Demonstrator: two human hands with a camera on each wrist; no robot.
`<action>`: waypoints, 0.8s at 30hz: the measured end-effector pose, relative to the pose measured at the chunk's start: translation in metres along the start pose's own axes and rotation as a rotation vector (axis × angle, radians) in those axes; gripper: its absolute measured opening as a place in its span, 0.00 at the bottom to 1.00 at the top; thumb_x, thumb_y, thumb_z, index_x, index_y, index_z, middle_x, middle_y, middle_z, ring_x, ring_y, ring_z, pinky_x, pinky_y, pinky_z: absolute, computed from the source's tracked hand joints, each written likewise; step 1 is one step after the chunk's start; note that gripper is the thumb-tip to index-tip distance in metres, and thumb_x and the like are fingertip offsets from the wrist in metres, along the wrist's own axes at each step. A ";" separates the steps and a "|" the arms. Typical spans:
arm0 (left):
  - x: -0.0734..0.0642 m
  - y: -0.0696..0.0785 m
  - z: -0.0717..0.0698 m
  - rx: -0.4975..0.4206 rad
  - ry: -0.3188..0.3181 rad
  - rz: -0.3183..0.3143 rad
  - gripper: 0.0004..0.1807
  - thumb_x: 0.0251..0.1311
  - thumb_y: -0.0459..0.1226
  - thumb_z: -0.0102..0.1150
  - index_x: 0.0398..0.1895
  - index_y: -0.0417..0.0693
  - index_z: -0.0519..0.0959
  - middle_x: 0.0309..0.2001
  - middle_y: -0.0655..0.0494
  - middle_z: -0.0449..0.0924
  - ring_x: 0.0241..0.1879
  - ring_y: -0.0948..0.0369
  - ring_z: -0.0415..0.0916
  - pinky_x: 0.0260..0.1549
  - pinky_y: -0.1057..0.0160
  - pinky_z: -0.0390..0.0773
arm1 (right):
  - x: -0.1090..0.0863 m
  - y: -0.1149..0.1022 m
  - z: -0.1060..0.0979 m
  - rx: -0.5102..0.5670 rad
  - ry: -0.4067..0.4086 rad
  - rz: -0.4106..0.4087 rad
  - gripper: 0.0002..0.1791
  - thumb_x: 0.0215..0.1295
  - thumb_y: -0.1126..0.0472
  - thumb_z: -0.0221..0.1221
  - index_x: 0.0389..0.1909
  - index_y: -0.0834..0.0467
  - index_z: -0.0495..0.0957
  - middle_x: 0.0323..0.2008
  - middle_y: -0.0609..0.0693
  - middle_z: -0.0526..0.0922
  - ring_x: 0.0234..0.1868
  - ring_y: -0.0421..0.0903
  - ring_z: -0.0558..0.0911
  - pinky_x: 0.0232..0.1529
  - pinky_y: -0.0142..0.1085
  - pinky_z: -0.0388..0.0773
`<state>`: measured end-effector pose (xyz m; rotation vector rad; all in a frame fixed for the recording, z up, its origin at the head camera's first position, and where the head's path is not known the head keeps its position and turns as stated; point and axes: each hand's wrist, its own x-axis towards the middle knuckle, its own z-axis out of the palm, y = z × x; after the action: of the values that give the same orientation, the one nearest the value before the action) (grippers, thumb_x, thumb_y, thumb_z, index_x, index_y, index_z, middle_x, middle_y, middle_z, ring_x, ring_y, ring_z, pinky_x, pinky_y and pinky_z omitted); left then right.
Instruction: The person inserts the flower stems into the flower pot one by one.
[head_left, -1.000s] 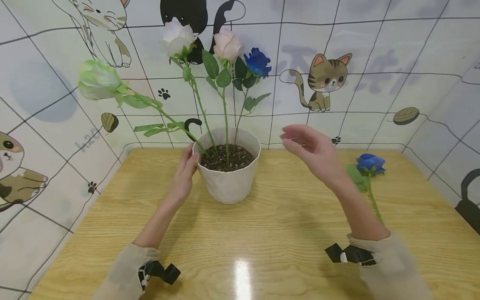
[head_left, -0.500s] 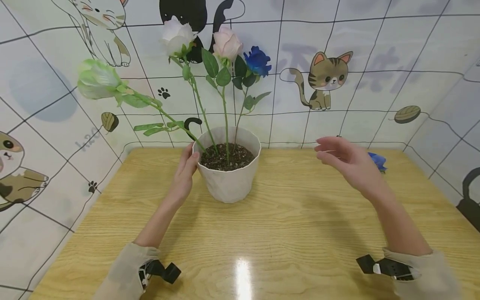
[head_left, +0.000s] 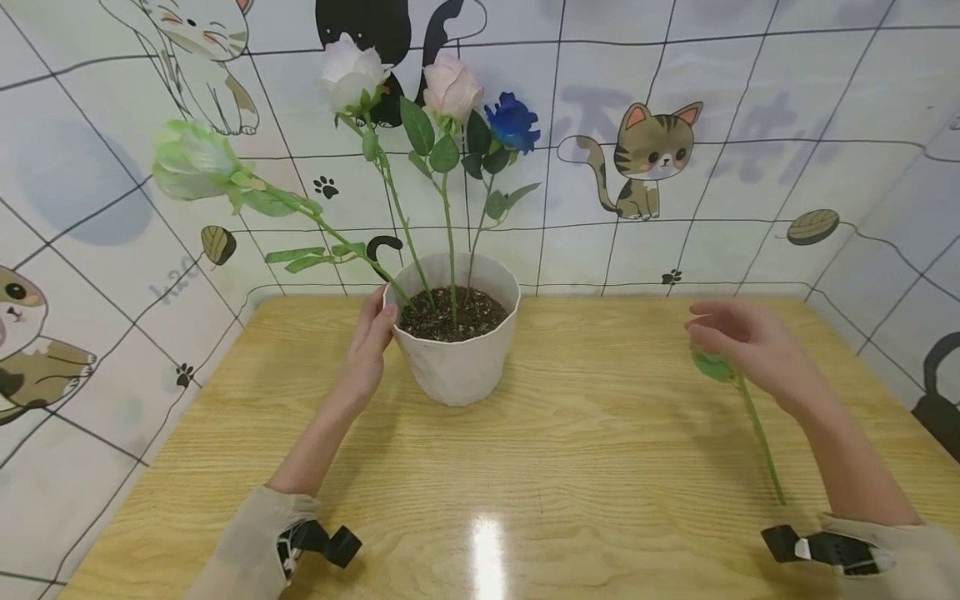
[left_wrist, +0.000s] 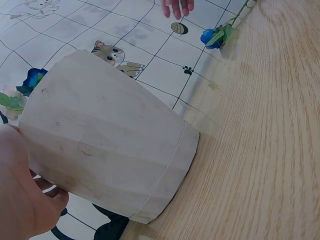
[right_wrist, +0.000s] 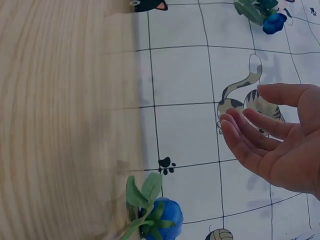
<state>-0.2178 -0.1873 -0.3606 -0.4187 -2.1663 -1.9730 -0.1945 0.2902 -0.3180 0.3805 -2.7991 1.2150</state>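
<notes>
My left hand grips the left side of a white flowerpot, thumb near its rim and fingers along the outer wall. Dark soil fills the pot. From it rise a blue rose, a pale pink rose, a white rose and a green-white rose that leans far left. My right hand hovers with loosely bent fingers, holding nothing. Below it on the table lies another blue rose, its bloom hidden by the hand in the head view while its stem shows.
The wooden table backs onto a cat-patterned wall covering, which also runs along both sides. The pot stands near the back edge, left of the middle. Light glares off the table's front.
My right hand has moved right and downward, away from the pot, until it is over the lying blue rose. My left hand and the pot have stayed put.
</notes>
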 end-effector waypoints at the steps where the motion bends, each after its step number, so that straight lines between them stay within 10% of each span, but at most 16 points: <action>1: 0.000 0.000 0.000 0.005 -0.001 -0.002 0.31 0.80 0.45 0.34 0.79 0.40 0.51 0.77 0.41 0.51 0.76 0.50 0.49 0.75 0.49 0.50 | -0.001 0.004 -0.001 -0.010 -0.005 0.011 0.27 0.77 0.52 0.55 0.70 0.62 0.67 0.59 0.60 0.78 0.47 0.25 0.76 0.44 0.24 0.71; 7: 0.000 0.000 0.002 -0.004 0.003 0.008 0.30 0.80 0.44 0.34 0.78 0.40 0.52 0.76 0.40 0.52 0.76 0.49 0.49 0.75 0.47 0.50 | -0.005 0.030 -0.011 -0.062 -0.056 0.096 0.30 0.78 0.50 0.53 0.71 0.65 0.64 0.62 0.68 0.74 0.44 0.25 0.75 0.49 0.44 0.72; 15: 0.001 -0.001 0.003 -0.008 0.005 0.015 0.29 0.80 0.43 0.33 0.78 0.39 0.52 0.76 0.41 0.52 0.76 0.49 0.50 0.74 0.47 0.51 | -0.012 0.065 -0.021 -0.054 -0.138 0.203 0.35 0.80 0.50 0.50 0.70 0.76 0.58 0.60 0.80 0.69 0.53 0.71 0.79 0.52 0.66 0.73; 24: 0.001 0.000 0.001 -0.015 0.009 0.022 0.29 0.80 0.42 0.33 0.78 0.38 0.52 0.76 0.40 0.52 0.76 0.48 0.49 0.75 0.47 0.50 | -0.013 0.092 -0.030 -0.053 -0.196 0.301 0.37 0.80 0.52 0.49 0.68 0.82 0.55 0.56 0.79 0.74 0.40 0.44 0.85 0.43 0.39 0.84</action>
<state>-0.2188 -0.1860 -0.3609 -0.4332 -2.1335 -1.9777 -0.2062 0.3756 -0.3649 0.0785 -3.1399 1.2104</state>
